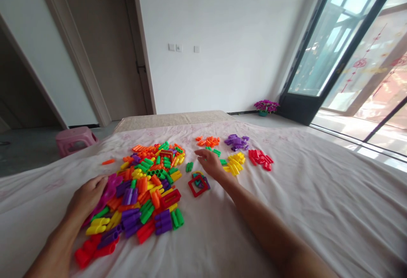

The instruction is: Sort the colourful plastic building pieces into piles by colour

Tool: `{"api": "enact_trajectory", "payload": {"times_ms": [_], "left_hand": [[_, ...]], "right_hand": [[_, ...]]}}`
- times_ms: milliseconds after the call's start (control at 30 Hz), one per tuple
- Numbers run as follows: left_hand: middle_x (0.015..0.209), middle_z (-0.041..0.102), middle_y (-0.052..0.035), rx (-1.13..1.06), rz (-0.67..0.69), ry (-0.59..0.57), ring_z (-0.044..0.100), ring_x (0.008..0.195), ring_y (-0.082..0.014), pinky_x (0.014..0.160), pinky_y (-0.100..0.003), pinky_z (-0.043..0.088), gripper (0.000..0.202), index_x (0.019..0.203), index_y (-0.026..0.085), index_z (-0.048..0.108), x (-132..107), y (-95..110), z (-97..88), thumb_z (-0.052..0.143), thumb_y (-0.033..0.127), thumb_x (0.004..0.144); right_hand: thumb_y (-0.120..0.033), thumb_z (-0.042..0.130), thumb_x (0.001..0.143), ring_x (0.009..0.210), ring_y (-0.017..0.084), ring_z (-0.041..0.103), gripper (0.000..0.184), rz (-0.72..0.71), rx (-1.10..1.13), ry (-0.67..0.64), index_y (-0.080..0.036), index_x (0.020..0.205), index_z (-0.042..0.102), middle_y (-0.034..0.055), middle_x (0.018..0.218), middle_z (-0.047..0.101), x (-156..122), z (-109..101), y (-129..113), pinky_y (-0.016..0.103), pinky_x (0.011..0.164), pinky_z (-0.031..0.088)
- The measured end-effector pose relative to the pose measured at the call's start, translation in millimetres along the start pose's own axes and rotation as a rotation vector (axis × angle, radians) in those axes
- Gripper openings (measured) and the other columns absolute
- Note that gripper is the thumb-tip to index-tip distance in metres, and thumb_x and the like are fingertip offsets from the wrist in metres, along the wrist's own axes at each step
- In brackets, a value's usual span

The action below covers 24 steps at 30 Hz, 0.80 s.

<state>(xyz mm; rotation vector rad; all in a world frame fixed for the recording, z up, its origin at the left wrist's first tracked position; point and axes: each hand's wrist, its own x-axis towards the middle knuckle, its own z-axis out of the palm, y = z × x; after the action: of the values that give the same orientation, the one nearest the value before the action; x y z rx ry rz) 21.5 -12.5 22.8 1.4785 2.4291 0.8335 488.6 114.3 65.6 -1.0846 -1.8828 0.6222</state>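
My left hand (pixel 88 195) is closed on the edge of a magenta plastic piece (pixel 110 190) at the left side of a mixed heap of toy building blocks (pixel 149 174). The heap holds orange, green, yellow, purple and red tube-shaped blocks. Right of the heap, my right hand (pixel 209 162) hovers with its fingers reaching left, slightly apart, and nothing visible in them. A small green block (pixel 189 167) lies just below its fingertips. Nearer to me are stacked frame pieces, a red square frame (pixel 197 185) on top. Other green blocks (pixel 213 151) are partly hidden behind my right hand.
Sorted piles lie farther right: orange blocks (pixel 208 141), purple blocks (pixel 237 141), yellow blocks (pixel 235 163) and red blocks (pixel 260 159). Everything rests on a wrinkled pale cloth (pixel 305 193). A pink stool (pixel 76 140) stands beyond the left edge.
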Motion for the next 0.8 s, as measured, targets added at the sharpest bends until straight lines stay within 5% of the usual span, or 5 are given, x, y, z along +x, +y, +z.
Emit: {"api": "enact_trajectory", "payload": {"times_ms": [167,367,600,800], "left_hand": [[0.133,0.077,-0.0124,-0.009,0.014,0.012,0.069,0.123,-0.0306,0.099,-0.033,0.051,0.053,0.123,0.019,0.079,-3,4,-2.5,0.045,0.051,0.100],[0.130,0.078,-0.0121,-0.012,0.003,0.013,0.069,0.122,-0.0306,0.096,-0.032,0.052,0.053,0.122,0.019,0.080,-3,4,-1.2,0.045,0.052,0.100],[0.135,0.075,-0.0152,0.032,0.018,0.010,0.068,0.125,-0.0322,0.102,-0.036,0.051,0.056,0.125,0.016,0.078,1,0,1.1,0.042,0.051,0.101],[0.136,0.075,-0.0144,0.016,0.010,0.007,0.068,0.124,-0.0327,0.101,-0.036,0.051,0.056,0.127,0.017,0.077,1,-2,2.2,0.042,0.053,0.101]], "right_hand": [[-0.014,0.061,0.095,0.134,0.026,0.060,0.039,-0.270,-0.368,-0.331,-0.022,0.131,0.073,0.0103,0.140,0.070,-20,16,-44,0.043,0.116,0.045],[-0.015,0.057,0.099,0.120,0.025,0.066,0.029,-0.176,-0.591,-0.459,-0.016,0.121,0.077,0.0140,0.125,0.075,-24,23,-52,0.037,0.109,0.043],[-0.012,0.062,0.093,0.115,0.022,0.066,0.035,-0.136,-0.483,-0.307,-0.018,0.123,0.078,0.0104,0.124,0.075,-21,20,-43,0.034,0.109,0.042],[-0.014,0.059,0.095,0.124,0.028,0.060,0.040,-0.029,-0.537,-0.022,-0.019,0.133,0.073,0.0125,0.134,0.071,-7,-14,-36,0.041,0.110,0.044]]}}
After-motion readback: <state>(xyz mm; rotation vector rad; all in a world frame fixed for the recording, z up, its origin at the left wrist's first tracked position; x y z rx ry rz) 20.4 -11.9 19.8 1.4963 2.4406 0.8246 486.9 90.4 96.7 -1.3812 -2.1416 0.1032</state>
